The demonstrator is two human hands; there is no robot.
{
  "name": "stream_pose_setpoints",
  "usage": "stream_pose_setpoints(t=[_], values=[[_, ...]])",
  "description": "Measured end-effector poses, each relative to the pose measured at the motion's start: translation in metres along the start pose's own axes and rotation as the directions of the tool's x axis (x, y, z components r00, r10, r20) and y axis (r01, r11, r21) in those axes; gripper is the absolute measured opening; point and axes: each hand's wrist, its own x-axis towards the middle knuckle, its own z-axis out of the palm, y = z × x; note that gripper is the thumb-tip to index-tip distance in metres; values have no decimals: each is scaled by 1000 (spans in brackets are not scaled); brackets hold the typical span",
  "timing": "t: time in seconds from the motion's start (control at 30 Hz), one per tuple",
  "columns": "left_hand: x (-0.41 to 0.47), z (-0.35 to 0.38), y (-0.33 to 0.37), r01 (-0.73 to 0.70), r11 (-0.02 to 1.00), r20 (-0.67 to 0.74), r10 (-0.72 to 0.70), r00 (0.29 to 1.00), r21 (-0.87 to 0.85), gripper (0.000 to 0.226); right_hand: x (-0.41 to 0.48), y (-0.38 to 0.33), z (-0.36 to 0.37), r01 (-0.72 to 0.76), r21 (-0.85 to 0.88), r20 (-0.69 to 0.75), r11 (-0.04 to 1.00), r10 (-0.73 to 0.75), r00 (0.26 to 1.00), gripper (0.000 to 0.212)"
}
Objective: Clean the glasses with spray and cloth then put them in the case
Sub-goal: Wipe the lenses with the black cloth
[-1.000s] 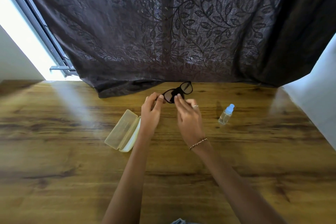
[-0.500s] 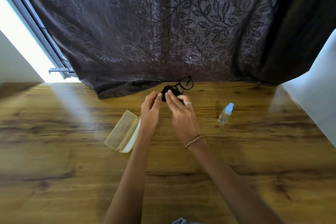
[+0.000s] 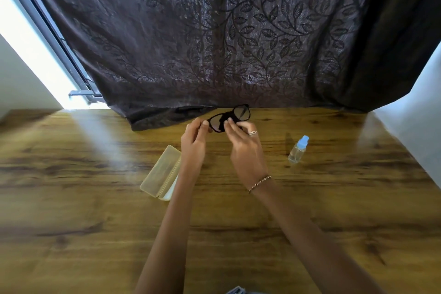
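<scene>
Glasses (image 3: 241,112) show one lens again, cloth (image 3: 225,120) shifted toward bridge.

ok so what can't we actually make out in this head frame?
- Cloth: head view, dark against the black glasses, and partly covered by the right hand. Its extent is unclear.
- Glasses temples: hidden behind both hands. The left hand pinches one frame end.
- Case: the inside is partly covered by the left forearm.
- Spray bottle: too small to read the fill level.

Dark leafy curtain (image 3: 238,31) (window (image 3: 28,38) bright left) behind wooden table (image 3: 95,234).
</scene>
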Motion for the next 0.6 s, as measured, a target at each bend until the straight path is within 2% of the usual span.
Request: stream_pose_setpoints(t=[0.13, 0.23, 0.3, 0.47, 0.53, 0.6], values=[[-1, 3, 1, 65, 997, 12, -65, 998, -51, 16, 2, -10, -1, 136, -11, 54, 991, -135, 989, 56], [-1, 2, 6, 9, 1000, -6, -9, 1000, -26, 19, 14, 0, -4, 61, -7, 16, 998, -61, 998, 63], [0, 0, 6, -5, 1000, -21, 5, 1000, -27, 21, 8, 0, -5, 9, 5, -1, 1000, -9, 1000, 58], [-3, 3, 7, 48, 997, 1, -48, 999, -60, 21, -2, -15, -5, 168, 56, 21, 984, -170, 985, 53], [-3, 0, 10, 35, 997, -25, -37, 999, -63, 18, 3, -9, -5, 160, 57, -1, 985, -160, 987, 58], [-1, -5, 11, 11, 997, -54, -15, 998, -77, 19, 2, -5, -6, 86, 49, -31, 995, -85, 996, 60]])
